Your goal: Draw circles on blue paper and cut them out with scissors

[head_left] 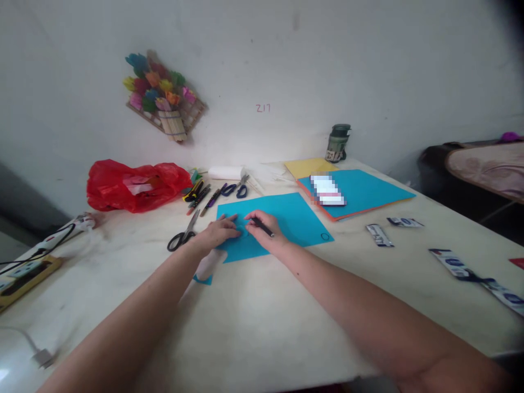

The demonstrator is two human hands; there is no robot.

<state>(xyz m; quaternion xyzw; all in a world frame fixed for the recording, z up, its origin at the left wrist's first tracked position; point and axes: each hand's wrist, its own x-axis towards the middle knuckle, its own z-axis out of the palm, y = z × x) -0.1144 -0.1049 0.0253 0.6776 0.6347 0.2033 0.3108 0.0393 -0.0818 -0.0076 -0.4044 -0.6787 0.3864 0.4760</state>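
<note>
A blue sheet of paper (295, 218) lies on the table, with a small black circle (325, 237) drawn near its right corner. My left hand (219, 232) rests on the sheet's left part, fingers spread and pressing it. Just to the right, my right hand (264, 229) is closed around a black pen (262, 226) over the sheet. Between the hands a faint round outline shows on the paper; what it is cannot be made out. Black-handled scissors (182, 237) lie left of my left hand. A small blue scrap (203, 280) sits below the left wrist.
Behind are a red plastic bag (137, 185), markers (210, 201), blue-handled scissors (235, 189) and a white roll (225, 173). At right lie stacked colored sheets (368, 188) with a phone (327, 190), a green bottle (338, 143) and small packets (380, 235). A power strip (28, 275) is at left.
</note>
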